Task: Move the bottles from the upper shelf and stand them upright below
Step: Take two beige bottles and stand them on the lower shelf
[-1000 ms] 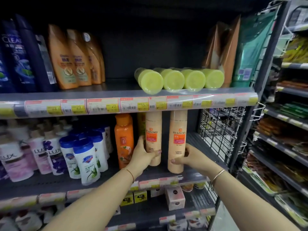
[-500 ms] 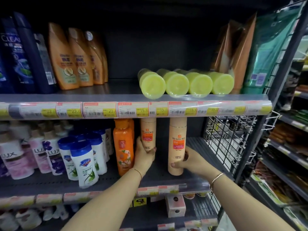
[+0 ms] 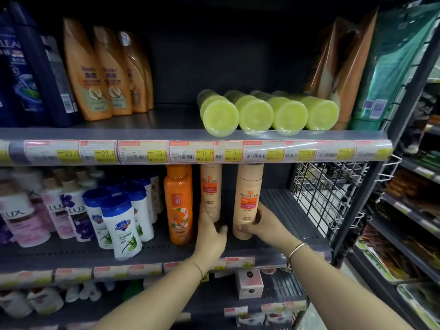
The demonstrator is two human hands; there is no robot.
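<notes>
Several lime-green bottles lie on their sides at the front of the upper shelf, bases facing me. Two tall beige bottles stand upright on the lower shelf. My left hand wraps around the base of the rear beige bottle, set further back beside an orange bottle. My right hand grips the lower part of the front beige bottle, fingers round its right side. The tops of both beige bottles are hidden behind the price strip.
An orange bottle and white blue-capped bottles stand left of my hands. Brown bottles and refill pouches flank the green ones above. A wire basket hangs at the right; another rack stands beyond.
My left hand has pushed its beige bottle further back on the lower shelf and slid down to its base. The right hand still holds the front bottle.
</notes>
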